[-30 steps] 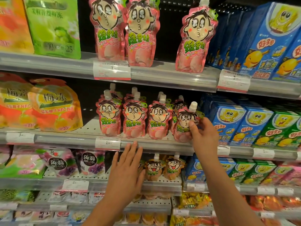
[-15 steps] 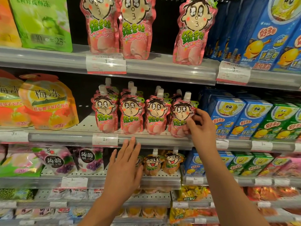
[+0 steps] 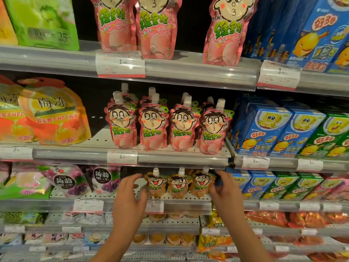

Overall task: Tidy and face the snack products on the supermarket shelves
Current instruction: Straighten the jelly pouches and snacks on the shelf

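Three small orange spouted pouches (image 3: 178, 185) with cartoon faces stand in a row on the third shelf (image 3: 181, 204). My left hand (image 3: 128, 193) hovers just left of the leftmost one, fingers relaxed and spread, holding nothing. My right hand (image 3: 225, 188) is at the right end of the row, its fingers curled round the edge of the rightmost orange pouch (image 3: 201, 183). One shelf up, a row of pink peach pouches (image 3: 170, 127) stands upright and faces forward, with more behind. Larger pink pouches (image 3: 156, 27) stand on the top shelf.
Blue and green snack boxes (image 3: 273, 129) fill the shelves to the right. Yellow-orange jelly bags (image 3: 54, 114) and purple jelly bags (image 3: 102, 182) sit to the left. Price tags (image 3: 121, 156) line the shelf rails. Lower shelves hold more packets.
My right hand let go of the rightmost pink pouch and dropped to the orange pouches one shelf below. My left hand moved right and curled slightly. The view moved closer.
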`<act>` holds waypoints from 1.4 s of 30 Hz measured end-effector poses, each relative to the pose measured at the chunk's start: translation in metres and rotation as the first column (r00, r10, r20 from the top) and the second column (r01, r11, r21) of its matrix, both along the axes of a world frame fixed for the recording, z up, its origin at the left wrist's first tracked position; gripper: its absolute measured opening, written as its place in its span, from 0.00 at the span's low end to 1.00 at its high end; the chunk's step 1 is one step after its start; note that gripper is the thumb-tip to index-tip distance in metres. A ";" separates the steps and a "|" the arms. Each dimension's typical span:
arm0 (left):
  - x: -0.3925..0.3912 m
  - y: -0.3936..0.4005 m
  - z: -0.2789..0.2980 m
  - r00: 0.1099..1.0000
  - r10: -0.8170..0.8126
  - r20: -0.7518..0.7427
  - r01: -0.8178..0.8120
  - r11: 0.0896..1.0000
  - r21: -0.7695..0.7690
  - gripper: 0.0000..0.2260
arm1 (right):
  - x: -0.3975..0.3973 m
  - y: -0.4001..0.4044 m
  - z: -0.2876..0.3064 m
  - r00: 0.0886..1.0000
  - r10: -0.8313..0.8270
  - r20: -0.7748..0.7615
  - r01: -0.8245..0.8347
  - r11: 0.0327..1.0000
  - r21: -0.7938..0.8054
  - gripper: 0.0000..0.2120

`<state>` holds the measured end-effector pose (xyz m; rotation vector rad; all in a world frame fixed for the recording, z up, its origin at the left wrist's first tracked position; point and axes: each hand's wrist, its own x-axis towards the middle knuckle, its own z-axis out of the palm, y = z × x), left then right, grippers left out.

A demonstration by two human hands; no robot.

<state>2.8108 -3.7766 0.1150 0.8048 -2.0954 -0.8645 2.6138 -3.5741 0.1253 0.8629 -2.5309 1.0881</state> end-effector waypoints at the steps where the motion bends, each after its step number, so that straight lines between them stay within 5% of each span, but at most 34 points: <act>1: -0.003 -0.004 -0.003 0.999 -0.002 0.040 0.001 0.999 0.033 0.19 | -0.002 -0.002 -0.002 1.000 0.002 0.007 -0.002 1.000 0.018 0.20; 6: -0.021 -0.013 -0.006 0.985 -0.046 0.166 0.037 0.998 0.056 0.23 | 0.007 -0.009 0.000 0.998 -0.036 -0.047 0.034 0.999 -0.041 0.14; 9: -0.033 -0.021 -0.002 0.971 -0.055 0.232 0.059 0.998 -0.007 0.25 | 0.016 -0.022 -0.008 0.997 0.036 0.073 -0.039 0.998 0.051 0.15; 17: -0.052 -0.049 0.003 0.947 -0.042 0.319 0.055 0.998 -0.030 0.11 | 0.014 -0.069 -0.026 0.955 0.218 0.203 -0.248 0.959 0.137 0.25; 26: -0.042 -0.077 0.004 0.955 0.073 0.288 -0.032 0.989 -0.146 0.05 | 0.013 -0.105 -0.028 0.955 0.031 0.296 -0.047 0.998 0.049 0.10; 32: -0.043 -0.083 0.003 0.953 0.074 0.295 -0.030 0.988 -0.152 0.05 | 0.017 -0.131 -0.028 0.944 -0.010 0.330 -0.039 0.989 0.143 0.18; 39: -0.045 -0.083 0.000 0.959 0.062 0.276 -0.020 0.988 -0.154 0.04 | 0.020 -0.123 -0.019 0.967 0.033 0.254 -0.096 0.966 0.241 0.16; 42: -0.044 -0.082 0.000 0.963 0.051 0.266 -0.006 0.986 -0.165 0.04 | 0.031 -0.093 -0.018 0.996 0.093 0.009 -0.093 0.982 0.165 0.10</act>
